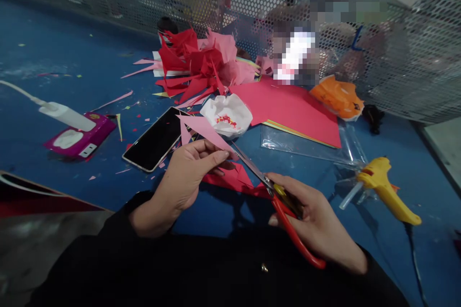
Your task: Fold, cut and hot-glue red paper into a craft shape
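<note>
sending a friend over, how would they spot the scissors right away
On the near side of the blue table, look at the person's right hand. It holds the scissors, metal blades pointing toward pink paper in the left hand. The red handle sets them apart from the yellow glue gun further right.

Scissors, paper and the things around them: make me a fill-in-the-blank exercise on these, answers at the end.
The right hand holds a pair of ____.
The colour of the paper in the left hand is ____.
The colour of the glue gun is ____.
The phone lies on a table coloured ____.

Missing words: scissors; pink; yellow; blue.
</note>
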The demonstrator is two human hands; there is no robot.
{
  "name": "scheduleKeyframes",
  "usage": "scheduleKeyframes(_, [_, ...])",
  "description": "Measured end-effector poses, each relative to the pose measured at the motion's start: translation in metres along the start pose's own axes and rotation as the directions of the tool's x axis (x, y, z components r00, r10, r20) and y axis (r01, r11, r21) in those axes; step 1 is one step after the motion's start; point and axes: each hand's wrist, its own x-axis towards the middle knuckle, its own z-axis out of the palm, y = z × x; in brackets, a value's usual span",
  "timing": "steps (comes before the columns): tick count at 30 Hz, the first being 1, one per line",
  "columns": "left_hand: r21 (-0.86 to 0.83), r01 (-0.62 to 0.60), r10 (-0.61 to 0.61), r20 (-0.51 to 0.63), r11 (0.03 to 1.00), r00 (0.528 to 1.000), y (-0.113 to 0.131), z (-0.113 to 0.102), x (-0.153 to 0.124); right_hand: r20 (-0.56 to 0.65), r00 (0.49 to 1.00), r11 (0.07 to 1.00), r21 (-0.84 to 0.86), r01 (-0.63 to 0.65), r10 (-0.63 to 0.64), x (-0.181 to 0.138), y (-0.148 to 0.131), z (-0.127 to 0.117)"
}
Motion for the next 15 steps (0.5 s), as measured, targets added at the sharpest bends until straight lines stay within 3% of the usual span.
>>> scheduleKeyframes(15, [-0.072, 0.023, -0.029, -0.082, 0.997, 0.996, 0.0000, 0.0034, -0.0008, -0.001, 0.997, 0.980, -0.183, 0.080, -0.081, -0.0018, -0.0029, 0.0008])
